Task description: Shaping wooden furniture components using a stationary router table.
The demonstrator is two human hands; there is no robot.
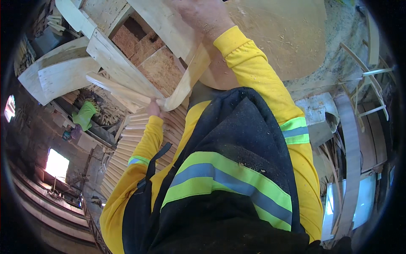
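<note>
A pale, bent wooden piece (188, 73) rises from my left hand (154, 108) toward my right wrist. My left hand grips its lower end, where a straight light strip (110, 84) meets it. At the top edge is my right hand (202, 16), above that bent piece; its fingers are partly cut off and hidden, so I cannot tell what they hold. Behind the bent piece lie wide boards (122, 63) around a sawdust-covered recess (152, 65). A rounded tan panel (287, 38) sits beyond my right forearm.
Stacked slats (122, 158) lie below my left hand. Curved panels (63, 78) and a green bag (83, 116) are at left. A wooden frame (372, 84), a pale bent object (317, 110) and long boards (351, 161) stand at right.
</note>
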